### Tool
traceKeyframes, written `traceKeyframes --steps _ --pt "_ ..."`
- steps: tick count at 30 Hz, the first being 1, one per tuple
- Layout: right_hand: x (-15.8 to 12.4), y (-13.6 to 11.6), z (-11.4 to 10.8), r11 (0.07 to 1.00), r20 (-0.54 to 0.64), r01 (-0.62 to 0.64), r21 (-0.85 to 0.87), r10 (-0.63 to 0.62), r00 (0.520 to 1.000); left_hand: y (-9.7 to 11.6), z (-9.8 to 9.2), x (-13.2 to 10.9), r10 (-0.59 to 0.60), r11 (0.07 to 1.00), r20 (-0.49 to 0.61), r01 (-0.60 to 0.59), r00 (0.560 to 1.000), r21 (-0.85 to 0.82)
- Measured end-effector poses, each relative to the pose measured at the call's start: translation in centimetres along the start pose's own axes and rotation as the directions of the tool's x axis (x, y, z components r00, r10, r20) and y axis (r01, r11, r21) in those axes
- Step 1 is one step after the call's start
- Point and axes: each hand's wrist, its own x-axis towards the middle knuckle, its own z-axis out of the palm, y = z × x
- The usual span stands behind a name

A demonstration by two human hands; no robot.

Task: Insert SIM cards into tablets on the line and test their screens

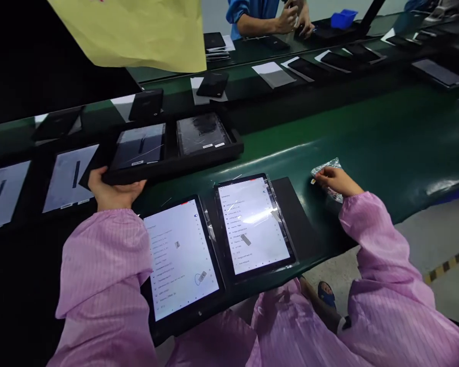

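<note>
My left hand (117, 192) grips the near left edge of a black tray (183, 164). Inside the tray lie two tablets, a left tablet (139, 145) with a lit screen and a right tablet (202, 133) under shiny film. My right hand (336, 181) is closed, pinching a small crinkled clear plastic bag (331, 164) on the green bench. Between my arms lie two lit tablets showing lists: a near tablet (179, 260) beside my left sleeve, and a second tablet (254, 224) resting partly over a dark flat sheet (296, 214).
More lit tablets, one tablet (71, 176) nearest the tray, lie at the left. Several dark tablets on white sheets, such as this tablet (213, 84), line the conveyor behind. Yellow paper (145, 35) hangs at upper left. Across the line, a co-worker's hands (296, 20) work near a blue bin (343, 19).
</note>
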Motion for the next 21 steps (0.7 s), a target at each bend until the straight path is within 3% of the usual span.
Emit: traceKeyframes --steps 3,5,7,10,14,17,21 --pt "-1.9 2.2 2.0 0.996 -0.162 0.01 -0.087 -0.024 0.987 -0.1 0.8 -1.1 -0.099 0.978 -0.001 0.097 0.995 -0.186" --pt "-3.0 2.1 3.4 0.989 -0.29 0.052 -0.139 -0.091 0.953 0.1 1.5 -1.8 -0.124 0.96 -0.008 0.118 0.992 -0.254" --pt "-4.4 1.6 4.6 0.975 -0.341 0.132 -0.181 -0.188 0.921 0.6 2.3 -2.3 -0.128 0.947 -0.025 0.114 0.992 -0.302" --pt "-6.4 1.1 6.1 0.904 -0.268 0.326 -0.278 -0.399 0.877 1.8 3.4 -3.1 -0.112 0.931 -0.061 0.083 0.992 -0.354" --pt "-7.4 2.8 7.4 0.688 -0.129 0.517 -0.51 -0.655 0.744 3.7 3.4 -4.9 -0.062 0.912 -0.1 0.015 0.993 -0.41" --pt "-7.4 4.5 7.1 0.601 -0.13 0.516 -0.611 -0.719 0.683 5.4 2.4 -7.0 0.003 0.892 -0.135 -0.063 0.991 -0.448" --pt "-10.5 5.1 7.1 0.656 -0.254 0.477 -0.585 -0.707 0.66 6.5 0.4 -11.1 -0.052 0.797 -0.149 -0.049 0.987 -0.602"
